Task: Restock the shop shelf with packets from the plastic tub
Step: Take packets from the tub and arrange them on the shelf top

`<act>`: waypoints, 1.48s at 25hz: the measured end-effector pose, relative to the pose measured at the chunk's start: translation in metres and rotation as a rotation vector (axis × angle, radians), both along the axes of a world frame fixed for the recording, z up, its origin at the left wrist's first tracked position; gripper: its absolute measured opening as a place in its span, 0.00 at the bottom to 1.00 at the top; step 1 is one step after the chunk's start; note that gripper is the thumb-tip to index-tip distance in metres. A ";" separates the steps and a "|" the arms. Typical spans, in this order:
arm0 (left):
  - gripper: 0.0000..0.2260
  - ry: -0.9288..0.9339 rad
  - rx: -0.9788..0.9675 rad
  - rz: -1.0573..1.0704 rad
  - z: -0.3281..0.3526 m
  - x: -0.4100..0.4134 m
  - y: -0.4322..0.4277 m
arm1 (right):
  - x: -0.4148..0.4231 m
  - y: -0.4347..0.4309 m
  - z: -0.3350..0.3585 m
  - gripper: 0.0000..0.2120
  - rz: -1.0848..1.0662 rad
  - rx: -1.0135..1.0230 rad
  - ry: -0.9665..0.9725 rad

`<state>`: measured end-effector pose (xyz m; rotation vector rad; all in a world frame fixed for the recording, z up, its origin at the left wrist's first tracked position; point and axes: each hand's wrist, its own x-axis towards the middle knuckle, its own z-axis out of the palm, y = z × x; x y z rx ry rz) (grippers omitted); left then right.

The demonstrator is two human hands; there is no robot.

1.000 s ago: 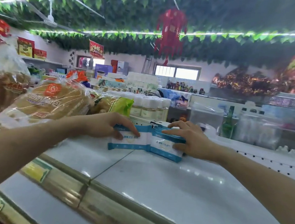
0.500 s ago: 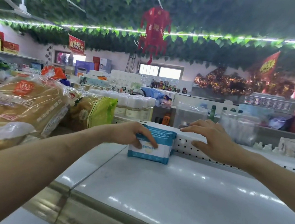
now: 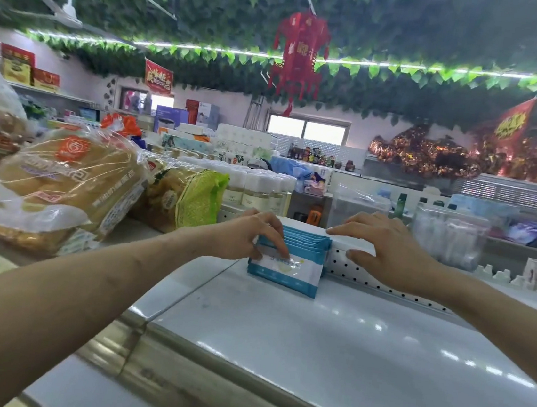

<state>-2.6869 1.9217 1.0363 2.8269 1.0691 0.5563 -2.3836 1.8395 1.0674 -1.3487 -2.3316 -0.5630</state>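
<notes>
The bare left forearm reaches in from 8 o'clock, its left hand (image 3: 246, 234) curling its fingers (image 3: 276, 234) down over the packets (image 3: 286, 267), while the right arm enters from 4 o'clock, right hand (image 3: 392, 251) palm-down at the left's 3 o'clock, fingers loosely spread

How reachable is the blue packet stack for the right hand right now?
Likely yes. The right hand sits just right of the blue packets, forefinger almost at their top corner, with nothing between. The left hand grips only their left half.
</notes>
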 end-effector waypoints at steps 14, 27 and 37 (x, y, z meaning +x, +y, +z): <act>0.13 -0.125 0.002 0.654 0.029 -0.252 -0.203 | -0.301 -0.004 -0.007 0.09 0.573 -0.079 0.077; 0.21 -0.089 -0.325 1.262 -0.145 -0.371 -0.450 | -0.525 -0.140 -0.176 0.19 1.025 -0.492 -0.370; 0.14 -0.101 -0.737 1.193 -0.346 -0.335 -0.560 | -0.485 -0.201 -0.382 0.16 1.165 -0.793 -0.639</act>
